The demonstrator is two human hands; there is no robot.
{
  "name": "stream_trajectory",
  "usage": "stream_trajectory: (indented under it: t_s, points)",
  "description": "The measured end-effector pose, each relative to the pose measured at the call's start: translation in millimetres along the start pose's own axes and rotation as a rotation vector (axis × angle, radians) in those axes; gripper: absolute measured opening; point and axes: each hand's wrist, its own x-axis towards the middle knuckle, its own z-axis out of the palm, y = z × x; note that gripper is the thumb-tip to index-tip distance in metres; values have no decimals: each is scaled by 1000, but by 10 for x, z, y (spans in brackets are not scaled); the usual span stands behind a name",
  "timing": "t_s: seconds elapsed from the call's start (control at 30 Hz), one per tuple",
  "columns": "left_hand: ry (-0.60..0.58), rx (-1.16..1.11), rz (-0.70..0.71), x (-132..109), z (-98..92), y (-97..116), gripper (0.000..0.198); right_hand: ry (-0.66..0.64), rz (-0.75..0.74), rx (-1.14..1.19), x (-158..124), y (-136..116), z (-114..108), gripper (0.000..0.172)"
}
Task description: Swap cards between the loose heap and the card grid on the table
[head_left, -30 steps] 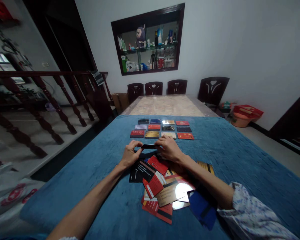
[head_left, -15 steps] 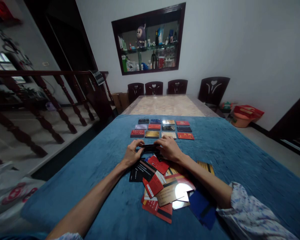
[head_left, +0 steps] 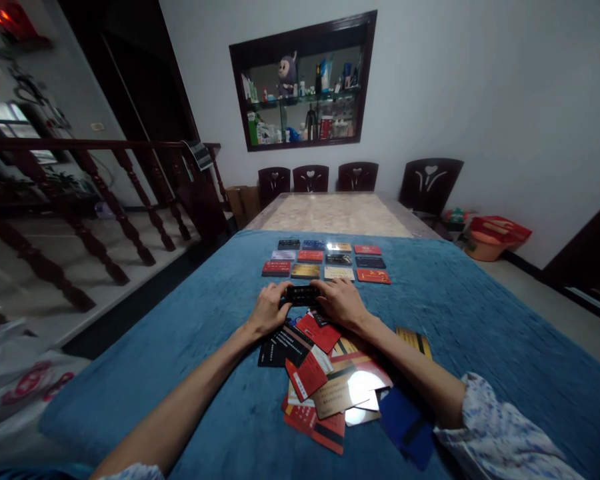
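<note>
Both hands hold a small black stack of cards by its two short ends, tilted so its printed face shows. My left hand pinches the left end, and my right hand grips the right one. Beyond them, small card stacks lie in three rows, among them a gold stack and a red one. Nearer to me is a loose, overlapping pile with a red card, a black card and a gold card. Dark blue cards lie by my right forearm.
A blue cloth covers the near part of the marble-topped table. Dark chairs stand at the far end. To the left are a wooden railing and white plastic bags.
The black stack between my hands has tipped, so that its printed face shows more. My fingers have shifted slightly at its ends. The camera view has moved a little.
</note>
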Motion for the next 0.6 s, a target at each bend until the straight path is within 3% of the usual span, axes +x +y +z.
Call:
stream_trajectory:
  t_s: [0.6]
  points:
    - [-91,-34,-64,50,6,-39,58,-52,31,226,47,89,11,50]
